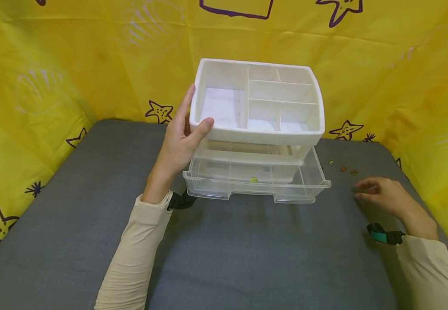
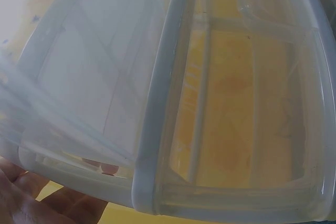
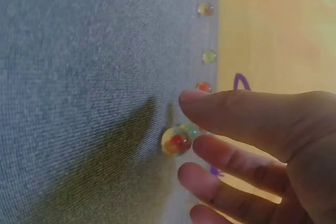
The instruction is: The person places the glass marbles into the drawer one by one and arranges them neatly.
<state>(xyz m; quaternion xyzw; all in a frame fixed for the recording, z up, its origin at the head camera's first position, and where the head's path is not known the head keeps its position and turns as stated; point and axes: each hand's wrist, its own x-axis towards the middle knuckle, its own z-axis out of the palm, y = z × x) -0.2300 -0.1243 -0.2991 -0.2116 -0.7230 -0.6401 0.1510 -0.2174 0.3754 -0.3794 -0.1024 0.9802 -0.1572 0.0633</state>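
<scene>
My left hand (image 1: 176, 146) grips the left side of a white plastic drawer organizer (image 1: 254, 137), its thumb over the front corner of the top rim. The clear drawer (image 1: 208, 187) below is pulled out, with a yellow-green marble (image 1: 254, 180) in it. In the left wrist view, clear plastic walls fill most of the picture above the fingers (image 2: 73, 203). To the right of the organizer, my right hand (image 1: 394, 201) hovers low, thumb and fingers apart. A clear marble with a red and yellow swirl (image 3: 176, 141) lies right by its fingertips in the right wrist view.
Several more marbles lie toward the back right of the grey table (image 1: 254, 258), among them a green one (image 1: 331, 162) and a reddish one (image 1: 343, 169). The organizer's top has divided compartments. A yellow patterned cloth (image 1: 111, 56) hangs behind and along both sides.
</scene>
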